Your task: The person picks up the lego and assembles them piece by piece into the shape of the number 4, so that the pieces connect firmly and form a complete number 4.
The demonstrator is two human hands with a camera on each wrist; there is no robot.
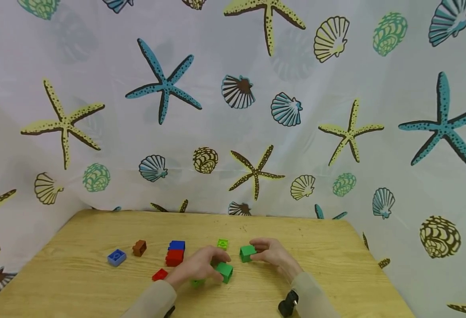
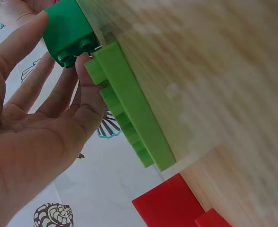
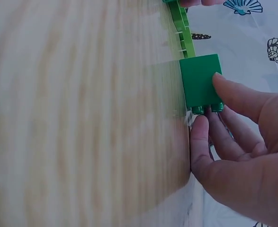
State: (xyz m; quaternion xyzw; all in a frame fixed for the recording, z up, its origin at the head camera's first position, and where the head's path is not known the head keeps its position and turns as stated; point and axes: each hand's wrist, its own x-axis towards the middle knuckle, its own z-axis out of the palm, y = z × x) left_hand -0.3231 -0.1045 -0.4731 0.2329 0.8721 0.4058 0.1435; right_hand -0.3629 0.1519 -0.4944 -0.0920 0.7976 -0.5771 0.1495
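Observation:
My left hand (image 1: 202,263) holds a green block (image 1: 225,272) at the table's near middle. In the left wrist view the thumb lies along one side of that block (image 2: 70,30), its studs facing the palm. A light green brick (image 2: 134,109) lies right by the little finger, partly under the hand in the head view. A short way to the right, my right hand (image 1: 274,255) grips a second green block (image 1: 248,253). The right wrist view shows the thumb against this block (image 3: 201,80); its other fingers are partly hidden behind.
Left of the hands lie a red block (image 1: 175,258), a dark blue block (image 1: 176,245), a flat red brick (image 1: 160,274), a brown block (image 1: 139,248) and a blue brick (image 1: 116,257). A small lime brick (image 1: 222,244) sits beyond the hands. A patterned curtain (image 1: 209,132) borders the wooden table (image 1: 328,274).

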